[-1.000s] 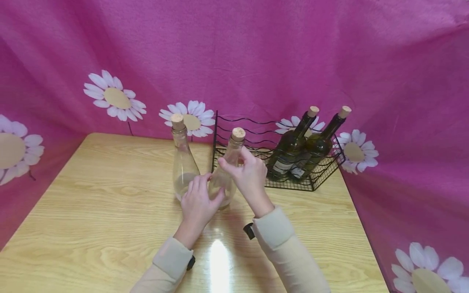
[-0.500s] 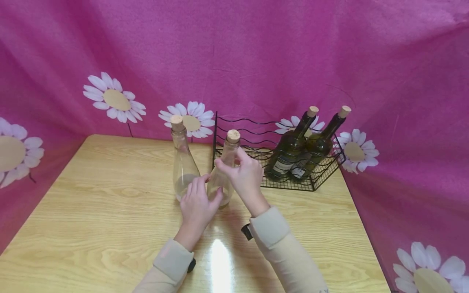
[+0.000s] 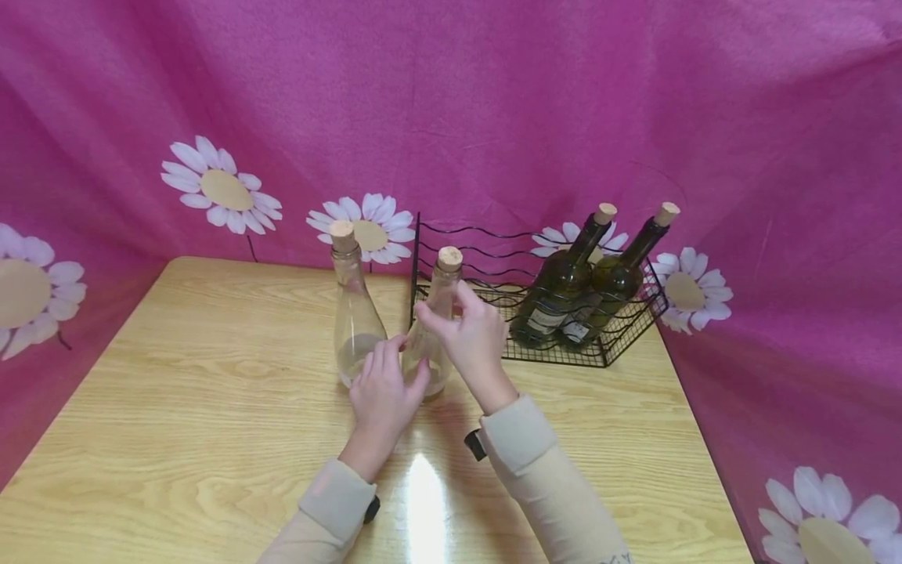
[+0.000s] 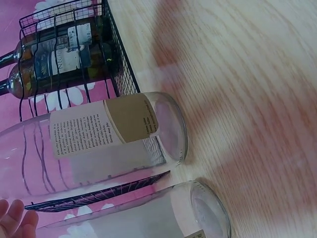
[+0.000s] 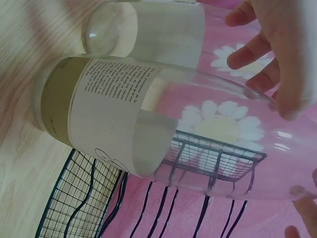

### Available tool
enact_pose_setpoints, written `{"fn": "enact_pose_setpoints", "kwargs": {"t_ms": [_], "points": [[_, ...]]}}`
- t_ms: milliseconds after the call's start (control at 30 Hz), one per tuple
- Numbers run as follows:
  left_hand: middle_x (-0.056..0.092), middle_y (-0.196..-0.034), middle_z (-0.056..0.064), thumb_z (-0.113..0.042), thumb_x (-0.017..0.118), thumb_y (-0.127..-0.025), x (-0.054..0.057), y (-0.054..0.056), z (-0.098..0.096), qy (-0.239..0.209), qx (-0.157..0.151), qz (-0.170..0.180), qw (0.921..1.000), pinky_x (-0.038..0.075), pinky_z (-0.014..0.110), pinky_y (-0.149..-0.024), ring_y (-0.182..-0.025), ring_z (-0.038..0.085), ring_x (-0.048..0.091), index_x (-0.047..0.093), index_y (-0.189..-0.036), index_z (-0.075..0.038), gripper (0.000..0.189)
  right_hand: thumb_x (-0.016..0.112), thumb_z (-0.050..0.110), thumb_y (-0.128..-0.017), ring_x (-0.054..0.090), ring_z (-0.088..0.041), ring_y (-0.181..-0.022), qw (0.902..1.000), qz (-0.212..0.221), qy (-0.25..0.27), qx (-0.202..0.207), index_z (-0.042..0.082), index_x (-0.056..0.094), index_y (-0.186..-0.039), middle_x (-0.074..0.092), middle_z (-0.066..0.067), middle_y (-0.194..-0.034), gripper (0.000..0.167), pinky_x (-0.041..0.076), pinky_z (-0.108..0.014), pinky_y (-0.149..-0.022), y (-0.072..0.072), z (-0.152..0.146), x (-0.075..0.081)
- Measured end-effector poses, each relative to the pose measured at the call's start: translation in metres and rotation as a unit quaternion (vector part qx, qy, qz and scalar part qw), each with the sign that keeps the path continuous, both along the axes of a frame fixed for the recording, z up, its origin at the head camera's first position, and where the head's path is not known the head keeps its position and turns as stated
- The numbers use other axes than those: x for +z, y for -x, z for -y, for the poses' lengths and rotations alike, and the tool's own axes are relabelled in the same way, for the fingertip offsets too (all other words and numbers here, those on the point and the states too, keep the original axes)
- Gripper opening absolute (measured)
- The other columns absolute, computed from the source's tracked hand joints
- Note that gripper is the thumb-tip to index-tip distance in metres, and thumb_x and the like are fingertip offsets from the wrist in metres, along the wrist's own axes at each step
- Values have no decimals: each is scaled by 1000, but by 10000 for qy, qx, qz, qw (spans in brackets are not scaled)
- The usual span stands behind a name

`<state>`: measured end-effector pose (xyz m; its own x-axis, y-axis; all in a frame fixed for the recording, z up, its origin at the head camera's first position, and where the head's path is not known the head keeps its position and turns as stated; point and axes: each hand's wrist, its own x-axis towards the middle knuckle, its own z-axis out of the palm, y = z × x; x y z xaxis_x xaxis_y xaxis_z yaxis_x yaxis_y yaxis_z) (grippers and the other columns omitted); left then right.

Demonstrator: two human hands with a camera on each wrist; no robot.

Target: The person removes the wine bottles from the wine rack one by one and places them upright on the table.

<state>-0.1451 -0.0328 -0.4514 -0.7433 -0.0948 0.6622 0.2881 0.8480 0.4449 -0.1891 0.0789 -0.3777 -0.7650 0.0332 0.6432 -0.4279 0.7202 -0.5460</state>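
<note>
A clear glass bottle (image 3: pixel 421 345) with a cork stands upright in front of me in the head view. My right hand (image 3: pixel 475 337) pinches its narrow neck between thumb and fingers. My left hand (image 3: pixel 384 392) lies close by the same bottle, its fingers loosely bent and apart; whether they touch the glass is hard to tell. Just left of it stands a second corked clear glass bottle (image 3: pixel 357 313). In the right wrist view, a printed label (image 5: pixel 111 104) wraps the nearer bottle's lower body. Only some fingertips (image 4: pixel 17 218) of my left hand show in the left wrist view.
A black wire rack (image 3: pixel 458 243) stands at the back right of the wooden table (image 3: pixel 211 407). Two corked dark green bottles (image 3: pixel 564 274) lean in its right end. A pink cloth (image 3: pixel 451 102) with daisies hangs behind and at the sides.
The top of the bottle in my right hand has shifted slightly left, and the right hand with it. My left hand has hardly moved.
</note>
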Motion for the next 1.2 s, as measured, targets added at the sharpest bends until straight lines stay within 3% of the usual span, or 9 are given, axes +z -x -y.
{"fn": "enact_pose_setpoints", "kwargs": {"t_ms": [667, 867, 1033, 1200], "points": [[60, -88, 6, -33, 61, -75, -2, 0, -3, 5, 182, 335, 9993, 36, 29, -41, -64, 22, 54, 56, -104, -6, 40, 66, 45, -73, 53, -15, -55, 9941, 1040, -285, -128, 17, 60, -85, 62, 1, -68, 32, 35, -31, -47, 1, 3, 10], [60, -88, 6, -35, 61, -75, -2, 0, -4, 27, 153, 348, 9993, 36, 28, -42, -62, 21, 53, 56, -105, -6, 42, 64, 49, -73, 60, -18, -69, 9898, 1393, -285, -6, 18, 59, -93, 67, 0, -83, 37, 40, -36, -58, -1, -4, 13], [59, -85, 7, -35, 61, -74, -1, 1, -3, 44, 78, 190, 9998, 32, 25, -40, -57, 19, 49, 56, -104, -6, 43, 63, 45, -75, 63, -16, -81, 9906, 1358, -2, 193, 17, 60, -104, 67, -1, -94, 41, 42, -39, -67, -2, -14, 15], [59, -88, 8, -34, 60, -74, 0, 2, -4, 0, 35, 166, 9999, 31, 24, -39, -59, 19, 49, 56, -105, -5, 43, 63, 41, -76, 64, -14, -82, 9921, 1190, 237, 313, 18, 60, -102, 68, 1, -93, 35, 41, -39, -69, -5, -23, 17]]}}
